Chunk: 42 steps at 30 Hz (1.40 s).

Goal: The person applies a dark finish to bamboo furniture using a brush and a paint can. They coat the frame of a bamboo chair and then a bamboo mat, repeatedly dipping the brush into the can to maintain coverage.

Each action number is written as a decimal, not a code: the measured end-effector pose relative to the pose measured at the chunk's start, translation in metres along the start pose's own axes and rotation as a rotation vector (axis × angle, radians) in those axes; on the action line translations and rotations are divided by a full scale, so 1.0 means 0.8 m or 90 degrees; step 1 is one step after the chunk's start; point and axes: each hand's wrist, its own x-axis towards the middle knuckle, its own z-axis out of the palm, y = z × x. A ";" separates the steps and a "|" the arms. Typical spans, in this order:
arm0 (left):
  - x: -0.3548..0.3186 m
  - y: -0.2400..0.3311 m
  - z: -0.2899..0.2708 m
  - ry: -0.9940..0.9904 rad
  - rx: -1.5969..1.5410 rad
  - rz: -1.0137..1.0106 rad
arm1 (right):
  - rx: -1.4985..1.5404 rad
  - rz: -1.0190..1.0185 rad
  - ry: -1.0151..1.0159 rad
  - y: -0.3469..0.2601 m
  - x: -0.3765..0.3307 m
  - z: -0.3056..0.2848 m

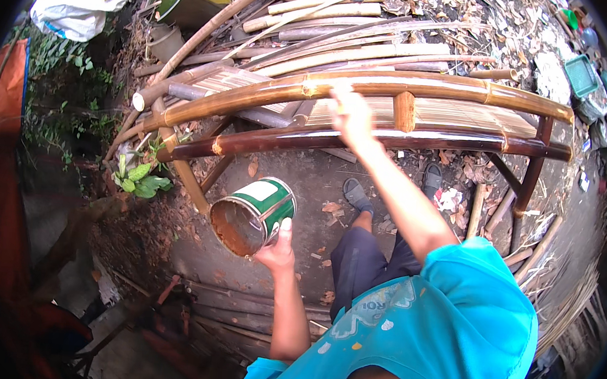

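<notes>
My left hand (277, 250) is closed on a green metal can (274, 200) with a pale label. The can is tilted, its open mouth toward the lower left, and brown residue coats the inside. My right hand (355, 119) is stretched out to the glossy bamboo frame, blurred, with its fingers curled at the upper rail. Something pale shows at its fingertips, too smeared to name. The upper bamboo rail (468, 90) is golden brown; the lower rail (279, 139) is dark reddish brown. A short bamboo post (404, 112) joins them, right of my right hand.
Beyond the frame lies a heap of bamboo poles (357, 51) and split strips. A leafy plant (140, 179) grows at the left end. Yellow and white sacks (79, 8) hang at the upper left. A green plastic basket (581, 76) sits among litter at the far right.
</notes>
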 end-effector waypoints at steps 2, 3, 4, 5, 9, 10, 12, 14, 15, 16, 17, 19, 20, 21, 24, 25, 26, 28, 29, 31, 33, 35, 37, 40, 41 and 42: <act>0.009 -0.001 -0.010 0.004 0.017 0.013 | 0.135 -0.095 -0.055 -0.042 -0.005 0.099; 0.007 0.004 -0.021 0.016 0.021 0.003 | 0.312 -0.002 -0.169 -0.075 -0.020 0.129; 0.002 0.009 -0.030 0.035 0.029 -0.009 | 0.392 0.046 -0.250 -0.083 -0.036 0.143; 0.000 0.012 -0.026 0.023 0.025 0.002 | 0.454 0.103 -0.310 -0.079 -0.041 0.144; -0.006 0.019 -0.018 -0.013 0.021 0.014 | 0.175 -0.130 -0.254 0.021 -0.044 0.077; -0.008 0.022 -0.018 -0.005 0.023 0.003 | 0.112 -0.152 -0.262 0.035 -0.058 0.036; -0.008 0.030 -0.011 0.003 0.021 -0.016 | 0.083 0.006 -0.124 0.084 -0.080 -0.044; -0.008 0.023 -0.017 -0.012 0.001 -0.033 | -0.107 -0.034 0.050 0.109 -0.094 -0.106; -0.005 0.019 -0.011 -0.014 -0.015 -0.028 | -0.095 -0.027 0.077 0.100 -0.096 -0.106; -0.003 0.016 -0.007 -0.017 -0.026 -0.023 | -0.081 -0.017 0.102 0.085 -0.097 -0.100; -0.002 0.014 -0.005 -0.022 -0.026 -0.042 | -0.044 -0.023 0.091 0.072 -0.088 -0.080; 0.003 0.009 -0.002 -0.025 -0.023 -0.013 | 0.019 -0.075 -0.044 0.065 -0.070 -0.036; 0.007 0.006 0.000 -0.024 -0.023 0.003 | 0.048 -0.120 -0.131 0.067 -0.063 -0.016; 0.005 0.011 -0.002 -0.017 -0.043 -0.026 | 0.084 -0.079 -0.241 0.056 -0.061 -0.007; -0.002 0.005 -0.027 -0.005 -0.083 -0.060 | 0.137 0.205 -0.570 -0.009 0.000 -0.023; -0.003 0.004 -0.030 0.008 -0.064 -0.066 | 0.037 -0.062 -0.552 0.018 -0.004 -0.035; -0.004 0.003 -0.024 0.029 -0.118 -0.069 | -0.070 -0.025 -0.605 0.042 0.000 -0.041; -0.010 -0.025 -0.041 0.042 -0.118 -0.083 | -0.237 -0.290 -0.566 0.083 0.008 -0.056; -0.016 -0.041 -0.051 0.060 -0.124 -0.084 | -0.317 -0.292 -0.628 0.084 0.028 -0.052; -0.027 -0.076 -0.077 0.095 -0.127 -0.088 | -0.330 -0.340 -0.672 0.043 0.056 -0.024; -0.041 -0.115 -0.100 0.127 -0.115 -0.099 | -0.328 -0.440 -0.672 -0.019 0.071 0.031; -0.048 -0.152 -0.124 0.183 -0.117 -0.091 | -0.198 -0.519 -0.671 -0.076 0.093 0.128; -0.067 -0.175 -0.144 0.291 -0.131 -0.104 | -0.191 -0.592 -0.701 -0.151 0.101 0.219; -0.093 -0.185 -0.185 0.304 -0.095 -0.146 | -0.260 -0.738 -0.717 -0.241 0.095 0.366; -0.099 -0.182 -0.194 0.312 -0.093 -0.139 | -0.251 -0.740 -0.556 -0.279 0.091 0.389; -0.104 -0.191 -0.203 0.289 -0.047 -0.119 | -0.237 -0.741 -0.659 -0.282 0.114 0.449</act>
